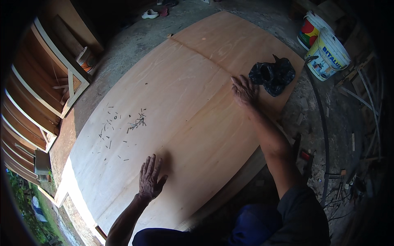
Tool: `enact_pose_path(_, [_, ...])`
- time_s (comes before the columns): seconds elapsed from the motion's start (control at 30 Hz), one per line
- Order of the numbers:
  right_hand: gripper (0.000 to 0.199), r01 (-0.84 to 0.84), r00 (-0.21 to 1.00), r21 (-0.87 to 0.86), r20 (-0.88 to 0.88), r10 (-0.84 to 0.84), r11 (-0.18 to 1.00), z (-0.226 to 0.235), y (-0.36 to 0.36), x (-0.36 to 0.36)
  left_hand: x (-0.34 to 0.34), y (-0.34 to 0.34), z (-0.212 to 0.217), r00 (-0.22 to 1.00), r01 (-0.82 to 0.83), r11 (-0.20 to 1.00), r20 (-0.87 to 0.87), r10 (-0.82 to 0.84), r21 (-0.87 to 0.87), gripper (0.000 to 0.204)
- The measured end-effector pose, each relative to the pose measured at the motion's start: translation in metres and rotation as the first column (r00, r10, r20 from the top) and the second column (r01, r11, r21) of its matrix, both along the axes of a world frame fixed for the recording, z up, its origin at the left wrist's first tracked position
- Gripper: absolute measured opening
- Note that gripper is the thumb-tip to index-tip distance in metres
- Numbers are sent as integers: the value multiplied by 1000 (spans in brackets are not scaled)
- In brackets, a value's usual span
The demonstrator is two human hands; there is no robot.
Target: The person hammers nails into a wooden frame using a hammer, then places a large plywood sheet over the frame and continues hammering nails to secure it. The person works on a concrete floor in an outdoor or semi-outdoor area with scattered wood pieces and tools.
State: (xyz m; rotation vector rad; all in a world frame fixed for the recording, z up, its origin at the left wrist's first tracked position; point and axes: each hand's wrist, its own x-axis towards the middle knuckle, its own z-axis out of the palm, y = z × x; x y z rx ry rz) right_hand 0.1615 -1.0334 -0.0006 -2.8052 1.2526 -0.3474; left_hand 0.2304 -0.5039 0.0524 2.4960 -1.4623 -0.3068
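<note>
A large sheet of light plywood [188, 90] lies flat before me, with a dark seam line across its far part. My left hand [151, 179] is over its near part, palm down, with fingers stretched out and nothing held; a shadow falls beside it. Further off to the right, my right hand [244, 91] rests on the sheet with fingers spread. Just beyond its fingers sits a crumpled black plastic bag [279, 76]; whether they touch is hard to tell. Loose nails [137, 123] lie in a small heap and scattered to the left, beyond my left hand.
Two white buckets with coloured labels, one of them nearer [328, 55], stand beyond the sheet's right corner. Wooden frames [49, 90] lean along the left. Pale footwear [150, 14] is on the concrete floor at the back. A dark hose or strip [324, 135] and scraps litter the right.
</note>
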Motion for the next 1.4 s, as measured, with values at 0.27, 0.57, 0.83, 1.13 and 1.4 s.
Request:
enact_pose_path(0.27, [50,-31,999,-50,-44,29,998,2,-4,8,11,-215,-34,997,-69,985,18,72,-159,68])
enact_pose_path(0.57, [35,-566,755,114,470,457,817,-4,61,107,13,-252,-46,989,-148,945,-16,150,-292,65])
enact_pose_path(0.83, [20,-729,684,451,452,573,514,14,218,224,4,-255,-66,990,-132,930,-4,139,-344,62])
enact_pose_path(1.13, [16,-575,818,304,220,531,760,34,289,260,12,-261,-75,979,-121,832,76,192,-542,60])
enact_pose_path(1.4, [16,-624,780,114,37,624,773,30,313,252,8,-262,-53,977,-176,902,45,210,-395,59])
